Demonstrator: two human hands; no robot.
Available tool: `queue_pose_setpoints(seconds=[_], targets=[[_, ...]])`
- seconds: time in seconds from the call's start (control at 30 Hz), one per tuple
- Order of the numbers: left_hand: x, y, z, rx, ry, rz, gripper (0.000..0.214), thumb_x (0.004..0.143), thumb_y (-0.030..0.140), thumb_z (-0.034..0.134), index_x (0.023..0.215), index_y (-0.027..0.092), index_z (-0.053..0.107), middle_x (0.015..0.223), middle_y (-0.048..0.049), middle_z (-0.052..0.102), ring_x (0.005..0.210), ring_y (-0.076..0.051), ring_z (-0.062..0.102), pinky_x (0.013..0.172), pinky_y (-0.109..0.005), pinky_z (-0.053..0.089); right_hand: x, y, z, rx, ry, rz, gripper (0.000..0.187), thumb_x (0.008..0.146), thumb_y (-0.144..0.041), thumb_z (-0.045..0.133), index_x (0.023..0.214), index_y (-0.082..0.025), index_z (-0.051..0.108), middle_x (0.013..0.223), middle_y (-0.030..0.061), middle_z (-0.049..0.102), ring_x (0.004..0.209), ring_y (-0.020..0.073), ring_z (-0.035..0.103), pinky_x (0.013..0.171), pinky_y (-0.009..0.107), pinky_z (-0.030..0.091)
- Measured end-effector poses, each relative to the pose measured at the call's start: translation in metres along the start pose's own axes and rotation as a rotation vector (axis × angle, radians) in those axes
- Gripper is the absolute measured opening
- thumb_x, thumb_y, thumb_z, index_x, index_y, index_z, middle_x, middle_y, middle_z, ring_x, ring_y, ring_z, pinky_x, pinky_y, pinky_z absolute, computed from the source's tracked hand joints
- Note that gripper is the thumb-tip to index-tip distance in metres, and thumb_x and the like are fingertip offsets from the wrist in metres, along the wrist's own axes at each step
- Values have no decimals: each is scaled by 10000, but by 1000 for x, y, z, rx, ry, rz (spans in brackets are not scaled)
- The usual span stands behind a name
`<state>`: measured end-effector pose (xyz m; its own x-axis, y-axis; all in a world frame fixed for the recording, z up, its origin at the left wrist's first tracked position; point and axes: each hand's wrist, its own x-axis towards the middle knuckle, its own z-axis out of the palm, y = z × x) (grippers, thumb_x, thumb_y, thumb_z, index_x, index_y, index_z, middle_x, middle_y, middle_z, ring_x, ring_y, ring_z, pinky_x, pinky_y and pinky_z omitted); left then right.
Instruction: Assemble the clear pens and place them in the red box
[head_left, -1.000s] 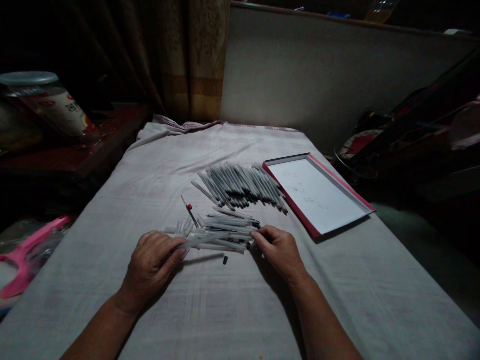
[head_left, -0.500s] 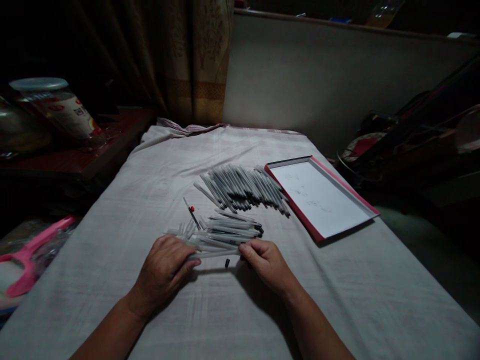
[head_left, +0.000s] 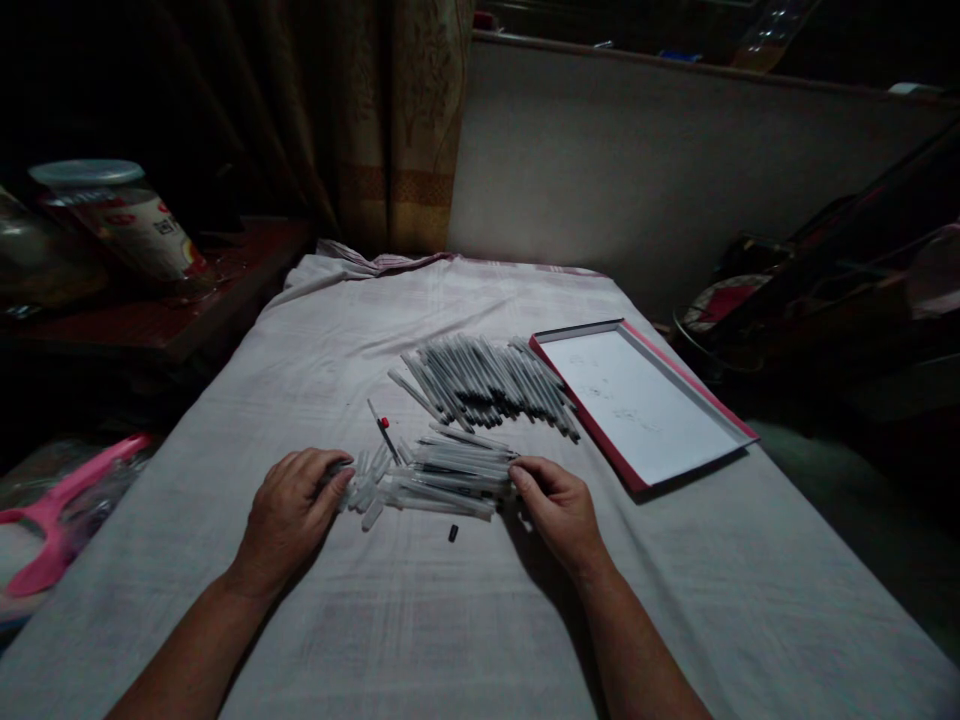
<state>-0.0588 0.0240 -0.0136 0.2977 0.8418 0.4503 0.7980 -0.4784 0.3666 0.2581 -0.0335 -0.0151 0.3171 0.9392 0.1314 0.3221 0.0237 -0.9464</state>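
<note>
A loose bundle of pens (head_left: 457, 468) with translucent barrels and dark ends lies on the cloth between my hands. My right hand (head_left: 559, 510) pinches the right end of a pen in this bundle, thumb against the fingers. Several clear pen caps (head_left: 367, 490) are scattered at the bundle's left. Beside them, my left hand (head_left: 292, 515) is closed, thumb toward index finger; whatever lies in its fingertips is too dim to make out. A small black plug (head_left: 453, 533) sits in front of the bundle. Behind lies a larger fanned pile of pens (head_left: 487, 380).
A shallow red-edged box lid (head_left: 645, 410) with a white inside rests at right. A thin dark refill with a red piece (head_left: 385, 424) lies behind the caps. Left of the bed-like white cloth (head_left: 420, 640) are a jar (head_left: 120, 230) and a pink handle (head_left: 67, 500).
My left hand has let go of the pen and moved left to the clear caps. My right hand has shifted slightly right and up, to the bundle's dark ends.
</note>
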Motion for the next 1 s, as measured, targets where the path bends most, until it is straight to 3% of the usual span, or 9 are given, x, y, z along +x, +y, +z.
queue_pose_setpoints(seconds=[0.23,0.4,0.5,0.67,0.8,0.9,1.0], targets=[[3,-3,6,15,-98,-90,419,951,518,400,1067,218,669,978,-71,716,938,-244,651,845,-366,492,-3,2,4,-194,-45,-115,228,792,-373,636,872,-211,775,854,72,783,761,227,729,720,315,568],[26,-8,1,-15,-187,-122,383,949,469,405,991,210,684,950,-51,720,884,-208,667,782,-308,497,-1,3,-1,-214,13,-119,300,866,-405,557,843,-185,759,732,47,756,653,194,702,640,263,539],[56,-3,7,76,-231,-43,345,954,416,417,977,211,694,920,-51,708,868,-208,648,761,-307,484,1,6,-3,-210,88,-119,334,869,-425,547,789,-172,749,685,43,740,636,192,693,612,250,520],[111,16,38,302,-298,209,256,913,312,533,1104,243,689,1058,-80,673,963,-228,600,821,-337,458,5,14,-5,-184,173,-91,343,852,-441,556,773,-167,747,700,50,747,646,200,689,623,262,522],[135,23,55,351,-339,270,200,897,285,546,974,228,721,1000,-106,661,939,-258,592,790,-373,444,6,16,-5,-181,158,-77,343,847,-442,561,764,-165,744,704,52,746,656,203,692,633,266,522],[143,22,51,365,-379,330,152,872,265,578,911,207,713,1006,-110,665,940,-262,598,807,-385,439,6,14,-5,-181,149,-85,350,849,-448,557,757,-165,742,694,52,742,653,202,689,624,260,517],[141,16,34,368,-410,389,106,837,221,606,899,196,689,1004,-100,677,944,-252,607,855,-391,431,5,14,-4,-187,142,-98,346,855,-441,551,744,-170,736,687,48,738,653,199,685,621,254,511]])
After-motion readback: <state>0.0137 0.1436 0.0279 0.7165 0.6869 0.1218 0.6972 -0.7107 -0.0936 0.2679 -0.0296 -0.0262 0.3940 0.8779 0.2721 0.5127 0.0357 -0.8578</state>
